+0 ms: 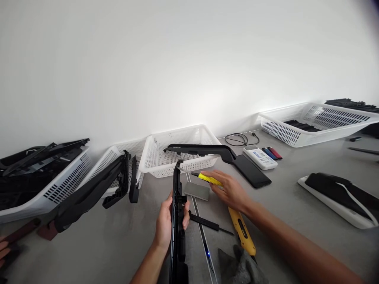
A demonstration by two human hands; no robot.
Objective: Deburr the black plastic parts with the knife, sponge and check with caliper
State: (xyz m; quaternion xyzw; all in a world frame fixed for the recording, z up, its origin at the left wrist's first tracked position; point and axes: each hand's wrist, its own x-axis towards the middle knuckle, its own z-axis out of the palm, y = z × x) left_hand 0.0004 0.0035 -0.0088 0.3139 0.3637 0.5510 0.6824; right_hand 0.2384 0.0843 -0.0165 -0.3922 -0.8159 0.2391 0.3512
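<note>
My left hand is wrapped around a long black plastic trim piece, held upright over the table. In my right hand is a yellow-handled craft knife, its thin blade pointing left at the trim piece's top end. Whether the blade touches the plastic I cannot tell. Below the knife lies a grey rectangular block. A black screwdriver rests just right of the trim piece, and a yellow power tool lies under my right forearm.
White baskets line the wall; another long black part spans one. Black parts fill the left basket. At right are a black phone, a white box and another basket. Another person's hand shows at far left.
</note>
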